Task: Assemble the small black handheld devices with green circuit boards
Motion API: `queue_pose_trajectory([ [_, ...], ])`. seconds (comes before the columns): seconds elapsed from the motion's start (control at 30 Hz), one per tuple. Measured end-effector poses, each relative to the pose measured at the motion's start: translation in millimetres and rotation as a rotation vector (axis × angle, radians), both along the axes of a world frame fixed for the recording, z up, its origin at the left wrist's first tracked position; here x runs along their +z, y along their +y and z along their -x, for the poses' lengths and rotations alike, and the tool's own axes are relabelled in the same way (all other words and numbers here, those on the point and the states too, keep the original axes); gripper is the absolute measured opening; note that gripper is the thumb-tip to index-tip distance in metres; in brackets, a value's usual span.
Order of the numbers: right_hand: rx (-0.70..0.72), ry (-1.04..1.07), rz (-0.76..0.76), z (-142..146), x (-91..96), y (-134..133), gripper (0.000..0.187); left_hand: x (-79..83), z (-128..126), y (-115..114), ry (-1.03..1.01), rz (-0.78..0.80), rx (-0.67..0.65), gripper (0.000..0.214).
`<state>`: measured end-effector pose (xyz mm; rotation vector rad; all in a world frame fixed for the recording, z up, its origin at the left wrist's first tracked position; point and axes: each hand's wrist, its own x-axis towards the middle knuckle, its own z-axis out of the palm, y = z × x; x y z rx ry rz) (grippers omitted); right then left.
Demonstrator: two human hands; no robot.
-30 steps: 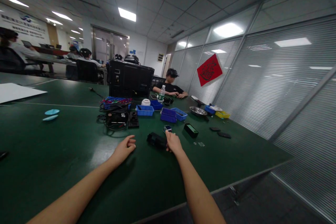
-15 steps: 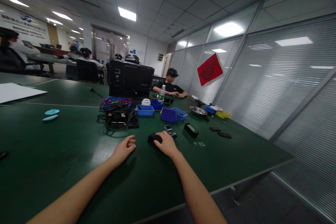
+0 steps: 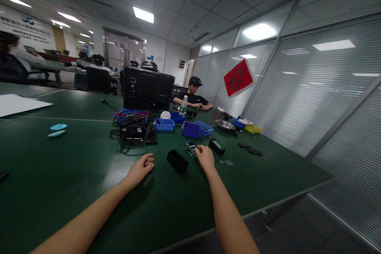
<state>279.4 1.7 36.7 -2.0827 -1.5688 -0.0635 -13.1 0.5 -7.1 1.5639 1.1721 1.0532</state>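
Note:
My left hand (image 3: 143,168) rests on the green table (image 3: 143,214), fingers loosely curved and apart, holding nothing. To its right lies a black open-topped box-shaped case (image 3: 177,161), which neither hand touches. My right hand (image 3: 206,158) is at the right side of a small circuit board with a little screen (image 3: 190,149). Its fingertips are closed on the board's edge, and the hand covers part of it. Just beyond that hand stands a second black case with a green inside (image 3: 217,147). A small ring (image 3: 221,161) and a clear piece (image 3: 229,162) lie nearby.
Blue bins (image 3: 191,129), a metal bowl (image 3: 225,125) and a yellow tray (image 3: 253,128) stand farther back. A black boxy device with cables (image 3: 132,131) sits before a monitor (image 3: 149,87). Flat black pieces (image 3: 255,152) lie at right. A person (image 3: 193,97) sits across the table.
My right hand has let go of the black case and moved right to the circuit board. The case now lies uncovered, its hollow inside showing. My left hand has stayed put.

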Motion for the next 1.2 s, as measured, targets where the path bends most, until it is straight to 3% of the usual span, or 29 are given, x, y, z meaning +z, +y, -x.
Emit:
queue_pose_trajectory([
  [0.13,0.032,-0.087,0.078,5,-14.9,6,0.044,-2.1,0,1,0.006,0.0,-0.004,0.054],
  [0.23,0.028,-0.067,0.071,4,-20.5,9,0.042,-1.3,0,1,0.026,0.004,-0.011,0.053],
  [0.43,-0.027,0.037,0.089,-8,-18.7,13,0.039,1.9,-1,0,0.041,0.018,-0.004,0.053],
  [0.67,-0.12,-0.048,0.017,-13,-19.3,12,0.05,4.3,-1,-3,0.038,0.015,-0.001,0.053],
  [0.83,-0.118,-0.042,0.058,-14,-21.3,13,0.047,5.5,-1,-2,0.052,0.004,-0.01,0.055],
  [1.03,-0.041,0.182,0.03,-16,-21.3,18,0.038,6.1,-1,-2,0.031,0.002,-0.004,0.052],
  [1.2,-0.085,0.165,0.052,-19,-21.2,19,0.041,8.2,-1,-4,0.021,0.016,-0.003,0.051],
])
